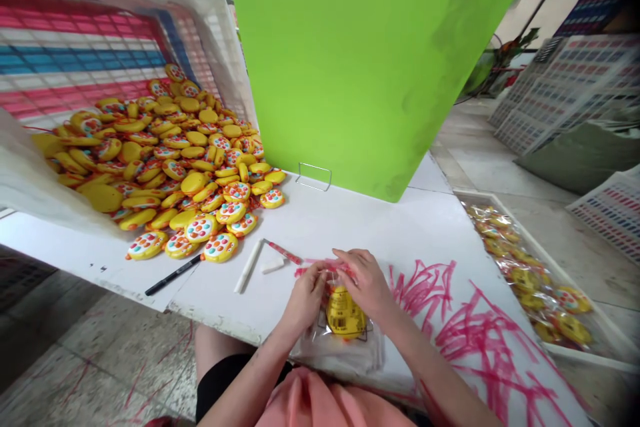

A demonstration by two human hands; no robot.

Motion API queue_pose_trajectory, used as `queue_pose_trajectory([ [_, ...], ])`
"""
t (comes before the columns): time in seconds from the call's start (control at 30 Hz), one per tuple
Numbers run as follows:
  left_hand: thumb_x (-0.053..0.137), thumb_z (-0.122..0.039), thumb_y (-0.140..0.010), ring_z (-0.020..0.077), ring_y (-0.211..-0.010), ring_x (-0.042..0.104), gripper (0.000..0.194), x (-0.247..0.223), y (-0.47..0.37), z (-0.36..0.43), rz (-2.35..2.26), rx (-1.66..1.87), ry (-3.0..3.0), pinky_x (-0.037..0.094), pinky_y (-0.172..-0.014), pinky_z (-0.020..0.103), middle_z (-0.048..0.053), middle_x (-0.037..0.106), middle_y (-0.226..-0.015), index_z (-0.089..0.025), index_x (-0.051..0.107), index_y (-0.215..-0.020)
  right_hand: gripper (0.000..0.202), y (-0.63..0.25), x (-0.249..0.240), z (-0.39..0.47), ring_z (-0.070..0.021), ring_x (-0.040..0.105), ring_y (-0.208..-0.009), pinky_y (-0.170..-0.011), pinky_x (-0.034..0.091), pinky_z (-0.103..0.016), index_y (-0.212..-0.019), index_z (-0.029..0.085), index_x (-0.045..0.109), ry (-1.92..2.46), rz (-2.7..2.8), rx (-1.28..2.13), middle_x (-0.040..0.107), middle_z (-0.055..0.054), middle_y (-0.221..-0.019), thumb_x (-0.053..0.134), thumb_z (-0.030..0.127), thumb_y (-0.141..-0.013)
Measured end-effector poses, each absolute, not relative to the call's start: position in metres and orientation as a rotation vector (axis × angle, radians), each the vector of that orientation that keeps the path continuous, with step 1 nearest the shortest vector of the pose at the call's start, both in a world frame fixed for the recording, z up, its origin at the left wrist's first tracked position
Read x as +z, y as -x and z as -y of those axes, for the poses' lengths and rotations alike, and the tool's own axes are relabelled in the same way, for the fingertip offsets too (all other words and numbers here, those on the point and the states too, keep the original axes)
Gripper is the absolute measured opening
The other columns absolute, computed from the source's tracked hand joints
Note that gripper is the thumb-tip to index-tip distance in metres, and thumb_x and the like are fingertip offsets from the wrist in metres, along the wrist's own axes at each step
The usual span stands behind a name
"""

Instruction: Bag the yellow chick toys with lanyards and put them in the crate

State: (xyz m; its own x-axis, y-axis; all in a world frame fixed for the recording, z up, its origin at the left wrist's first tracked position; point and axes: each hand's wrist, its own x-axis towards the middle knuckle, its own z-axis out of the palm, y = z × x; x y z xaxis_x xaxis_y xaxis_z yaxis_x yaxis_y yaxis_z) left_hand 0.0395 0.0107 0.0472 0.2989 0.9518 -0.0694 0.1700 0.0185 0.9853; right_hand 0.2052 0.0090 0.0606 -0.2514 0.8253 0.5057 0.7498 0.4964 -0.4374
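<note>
In front of my body lies a clear plastic bag (320, 328) with a yellow toy (346, 315) inside. The toy's plain back, printed with a barcode, faces up. My left hand (307, 295) is closed, pinching the upper left edge of the bag. At the bag's upper right, my right hand (369, 283) has its thumb and fingers closed round the top edge; part of that grip is hidden. More flat clear bags (357, 361) lie stacked underneath, near the table's front edge.
A large heap of yellow toys (195, 183) spills from a lined crate (210, 27) at left. A black marker (173, 275), white sticks (249, 267) and a red-patterned strip (283, 252) lie nearby. A green board (350, 67) stands behind. Bagged toys fill a white bin (493, 197) at right.
</note>
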Motion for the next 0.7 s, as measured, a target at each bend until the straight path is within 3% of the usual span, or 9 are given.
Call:
queue_pose_trajectory([
  [0.23,0.038,-0.021,-0.092,0.0199,-0.087,0.064,0.028,0.06,-0.041,-0.012,-1.163,0.833,-1.845,0.047,-0.077,0.031,0.009,0.07,-0.101,-0.017,0.058,-0.111,0.042,-0.188,0.059,-0.015,-0.0217,0.056,-0.084,-0.076,0.049,-0.036,-0.131,0.02,0.05,1.294,2.143,-0.017,0.067,-0.006,-0.09,0.046,0.01,-0.09],
  [0.47,0.037,-0.019,-0.091,0.024,-0.094,0.066,0.034,0.049,-0.043,-0.01,-1.175,0.737,-1.981,0.049,-0.081,0.035,0.014,0.069,-0.108,-0.014,0.055,-0.12,0.041,-0.19,0.052,-0.014,-0.0185,0.062,-0.08,-0.073,0.05,-0.032,-0.122,0.022,0.057,1.342,2.072,0.161,0.066,-0.005,-0.085,0.043,0.008,-0.087],
  [0.57,0.035,-0.022,-0.093,0.0227,-0.096,0.066,0.035,0.052,-0.043,-0.009,-1.16,0.716,-1.946,0.05,-0.082,0.035,0.012,0.07,-0.107,-0.016,0.056,-0.121,0.033,-0.201,0.046,-0.023,-0.0147,0.062,-0.07,-0.066,0.051,-0.029,-0.111,0.022,0.06,1.385,1.724,0.465,0.067,-0.003,-0.086,0.048,0.011,-0.082],
  [0.7,0.035,-0.031,-0.095,0.0185,-0.086,0.067,0.032,0.051,-0.038,-0.011,-1.146,0.732,-1.766,0.051,-0.074,0.029,0.007,0.071,-0.102,-0.021,0.059,-0.115,0.033,-0.256,0.036,-0.045,-0.0091,0.054,-0.045,-0.045,0.047,-0.024,-0.096,0.02,0.056,1.346,0.669,0.818,0.063,0.003,-0.074,0.063,0.019,-0.063],
])
